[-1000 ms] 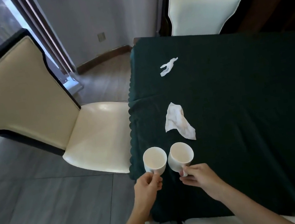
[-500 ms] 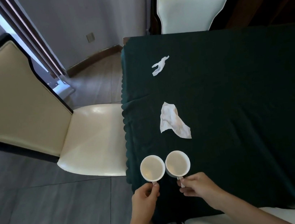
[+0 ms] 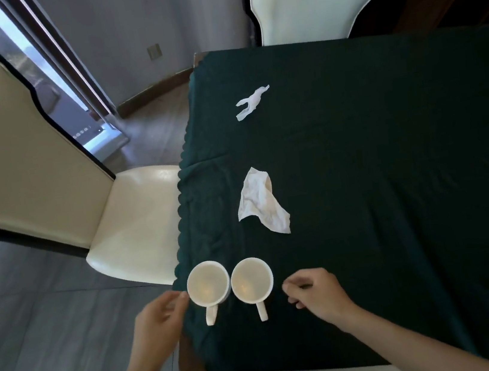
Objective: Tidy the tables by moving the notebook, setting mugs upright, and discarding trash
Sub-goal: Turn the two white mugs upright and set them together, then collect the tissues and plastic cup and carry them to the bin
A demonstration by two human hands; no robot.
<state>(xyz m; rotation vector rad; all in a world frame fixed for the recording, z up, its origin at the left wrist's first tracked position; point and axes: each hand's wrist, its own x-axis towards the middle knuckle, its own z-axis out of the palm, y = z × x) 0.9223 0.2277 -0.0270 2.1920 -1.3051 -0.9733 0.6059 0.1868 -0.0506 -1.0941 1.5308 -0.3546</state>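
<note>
two white glazed ceramic mugs stand upright at the near left corner of the dark green cloth-covered table [image 3: 391, 164], rims up, handles pointing toward the person. left white mug [image 3: 208, 283] sits at the cloth's scalloped edge; right white mug [image 3: 252, 279] is just beside it, rims nearly touching.

left hand [image 3: 158, 320]: fingers loosely curled, tips at the left mug's rim; contact or a hair's gap, cannot tell. holds nothing. right hand [image 3: 318, 293]: fingers curled and slightly apart, empty, just right of the right mug, not touching it.

handling, judged: mugs rigid, smooth, likely slippery glaze, breakable if knocked off the nearby edge. best hold is the loop handle or a wrap round the body. the left mug so near the edge is the risk.

trash beyond the mugs: large crumpled white paper tissue [image 3: 261, 201], soft, light, creased, flattish; pinch anywhere. farther toward the far edge, small twisted white paper scrap [image 3: 252, 102], thin and stringy; needs a fingertip pinch. both could drift in a draught.

cloth is matte, wrinkled, could drag if mugs are slid. cream padded chair with black frame [image 3: 48, 181] left of the table. no notebook in view.
</note>
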